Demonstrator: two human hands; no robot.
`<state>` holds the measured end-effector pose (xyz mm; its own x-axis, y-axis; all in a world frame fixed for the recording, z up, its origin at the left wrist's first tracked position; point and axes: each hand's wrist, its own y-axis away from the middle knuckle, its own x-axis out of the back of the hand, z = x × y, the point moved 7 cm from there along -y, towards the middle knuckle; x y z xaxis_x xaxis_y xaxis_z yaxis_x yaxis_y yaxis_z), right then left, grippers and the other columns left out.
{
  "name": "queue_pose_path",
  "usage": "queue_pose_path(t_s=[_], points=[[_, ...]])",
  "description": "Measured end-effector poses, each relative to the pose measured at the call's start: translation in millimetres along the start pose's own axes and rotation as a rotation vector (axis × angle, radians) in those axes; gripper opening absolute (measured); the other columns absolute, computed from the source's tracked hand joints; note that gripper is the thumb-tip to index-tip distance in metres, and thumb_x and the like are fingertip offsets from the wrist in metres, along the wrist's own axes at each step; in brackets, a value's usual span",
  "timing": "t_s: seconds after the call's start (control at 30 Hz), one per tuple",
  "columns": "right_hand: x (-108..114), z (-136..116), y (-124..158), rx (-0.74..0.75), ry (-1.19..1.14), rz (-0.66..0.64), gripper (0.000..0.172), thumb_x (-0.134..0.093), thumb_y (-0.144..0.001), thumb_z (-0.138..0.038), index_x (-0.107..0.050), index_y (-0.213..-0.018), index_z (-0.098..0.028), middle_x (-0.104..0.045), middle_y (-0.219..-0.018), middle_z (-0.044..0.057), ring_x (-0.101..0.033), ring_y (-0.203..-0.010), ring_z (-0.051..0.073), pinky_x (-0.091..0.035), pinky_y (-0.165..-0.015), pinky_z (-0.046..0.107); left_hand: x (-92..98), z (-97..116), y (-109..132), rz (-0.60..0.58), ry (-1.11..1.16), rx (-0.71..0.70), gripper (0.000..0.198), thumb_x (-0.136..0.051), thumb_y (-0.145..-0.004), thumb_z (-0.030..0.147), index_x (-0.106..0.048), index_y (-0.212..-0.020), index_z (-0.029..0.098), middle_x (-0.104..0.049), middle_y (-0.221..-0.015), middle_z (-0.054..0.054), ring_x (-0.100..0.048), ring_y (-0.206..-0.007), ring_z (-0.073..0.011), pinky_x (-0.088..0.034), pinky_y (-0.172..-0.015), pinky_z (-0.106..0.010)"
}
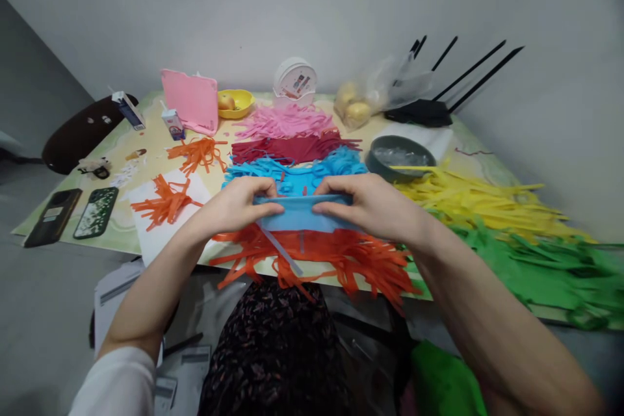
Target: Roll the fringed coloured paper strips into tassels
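Note:
Between my hands is a light-blue sheet (305,214), thin like tissue or crepe, its top edge pinched at both ends. My left hand (246,201) grips the left end with thumb below and fingers above. At the right end, my right hand (363,205) holds it the same way. A narrow pale strip (280,248) hangs from the sheet's lower left. Just beneath lies a heap of orange fringed strips (331,250) that spills over the table's near edge. Behind the sheet is a pile of bright-blue fringe (297,177).
Dark-red fringe (292,150) and pink fringe (287,121) lie farther back. Yellow strips (478,201) and green strips (541,266) cover the right side, near a dark bowl (400,172). Leftward are small orange tufts (166,201), phones (96,212) and a pink tablet case (192,101). A black router (419,112) stands behind.

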<state>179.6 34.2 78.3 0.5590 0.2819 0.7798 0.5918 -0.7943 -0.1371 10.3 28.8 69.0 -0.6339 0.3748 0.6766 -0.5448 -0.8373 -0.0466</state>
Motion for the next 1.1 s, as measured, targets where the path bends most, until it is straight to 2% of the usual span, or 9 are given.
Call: queue_pose_path(t_s=[0.17, 0.27, 0.4, 0.5, 0.63, 0.77, 0.87, 0.97, 1.1], points=[[-4, 5, 6, -0.043, -0.109, -0.005, 0.022, -0.063, -0.085, -0.038, -0.064, -0.072, -0.020, -0.065, -0.070, -0.001, -0.056, -0.065, 0.015, -0.039, -0.061, 0.025, -6.7, -4, 3, -0.014, 0.119, -0.012, 0.025, -0.063, -0.084, 0.040, -0.058, -0.078, 0.016, -0.057, -0.073, 0.003, -0.050, -0.069, -0.0129, -0.038, -0.065, -0.024], [-8, 7, 14, -0.072, -0.183, 0.058, 0.024, -0.062, -0.086, -0.040, -0.063, -0.074, -0.019, -0.063, -0.068, -0.001, -0.055, -0.063, 0.014, -0.040, -0.059, 0.024, -10.7, -8, 8, 0.039, 0.195, -0.015, 0.026, -0.062, -0.086, 0.042, -0.056, -0.079, 0.017, -0.058, -0.076, 0.001, -0.053, -0.072, -0.0135, -0.040, -0.067, -0.024], [-12, 11, 26, -0.108, -0.273, 0.172, 0.015, -0.063, -0.084, -0.033, -0.065, -0.077, -0.020, -0.064, -0.070, -0.001, -0.055, -0.061, 0.013, -0.041, -0.056, 0.024, -15.3, -19, 14, 0.159, 0.339, 0.009, 0.024, -0.067, -0.084, 0.040, -0.058, -0.086, 0.017, -0.062, -0.078, 0.000, -0.056, -0.072, -0.0133, -0.043, -0.066, -0.023], [-14, 17, 33, -0.129, -0.374, 0.281, 0.011, -0.064, -0.083, -0.029, -0.072, -0.085, -0.021, -0.072, -0.081, 0.001, -0.062, -0.070, 0.016, -0.047, -0.063, 0.025, -17.5, -26, 18, 0.248, 0.434, 0.000, 0.020, -0.067, -0.085, 0.035, -0.068, -0.094, 0.017, -0.069, -0.089, -0.004, -0.062, -0.081, -0.0159, -0.047, -0.071, -0.024], [-22, 29, 38, -0.084, -0.537, 0.368, 0.015, -0.063, -0.081, -0.020, -0.077, -0.085, -0.025, -0.075, -0.085, 0.002, -0.068, -0.081, 0.019, -0.051, -0.074, 0.029, -21.7, -32, 22, 0.273, 0.565, -0.030, 0.017, -0.064, -0.086, 0.028, -0.076, -0.093, 0.019, -0.072, -0.092, -0.006, -0.065, -0.087, -0.0182, -0.050, -0.076, -0.027], [-30, 42, 37, -0.073, -0.683, 0.400, 0.011, -0.066, -0.077, -0.019, -0.075, -0.074, -0.024, -0.073, -0.077, 0.002, -0.067, -0.077, 0.018, -0.051, -0.073, 0.029, -21.5, -30, 25, 0.273, 0.586, -0.056, 0.018, -0.062, -0.085, 0.018, -0.079, -0.083, 0.020, -0.070, -0.088, -0.006, -0.063, -0.080, -0.0150, -0.050, -0.073, -0.026], [-32, 45, 34, -0.077, -0.740, 0.395, 0.011, -0.066, -0.077, -0.020, -0.072, -0.069, -0.024, -0.070, -0.071, 0.001, -0.064, -0.072, 0.018, -0.049, -0.068, 0.029, -20.6, -28, 25, 0.259, 0.591, -0.056, 0.019, -0.063, -0.084, 0.017, -0.080, -0.080, 0.021, -0.067, -0.089, -0.005, -0.060, -0.075, -0.0128, -0.048, -0.067, -0.025], [-30, 42, 31, -0.063, -0.711, 0.376, 0.016, -0.062, -0.076, -0.019, -0.069, -0.063, -0.024, -0.068, -0.068, 0.002, -0.064, -0.075, 0.019, -0.049, -0.072, 0.031, -17.6, -28, 26, 0.261, 0.555, -0.052, 0.019, -0.063, -0.084, 0.020, -0.079, -0.076, 0.020, -0.066, -0.092, -0.006, -0.060, -0.078, -0.0146, -0.048, -0.070, -0.027], [-23, 36, 27, -0.008, -0.588, 0.321, 0.016, -0.059, -0.076, -0.018, -0.069, -0.064, -0.022, -0.070, -0.078, 0.004, -0.065, -0.085, 0.022, -0.048, -0.080, 0.034, -14.4, -27, 26, 0.252, 0.445, -0.050, 0.019, -0.063, -0.084, 0.028, -0.077, -0.076, 0.018, -0.066, -0.098, -0.009, -0.059, -0.089, -0.0193, -0.047, -0.079, -0.031]])
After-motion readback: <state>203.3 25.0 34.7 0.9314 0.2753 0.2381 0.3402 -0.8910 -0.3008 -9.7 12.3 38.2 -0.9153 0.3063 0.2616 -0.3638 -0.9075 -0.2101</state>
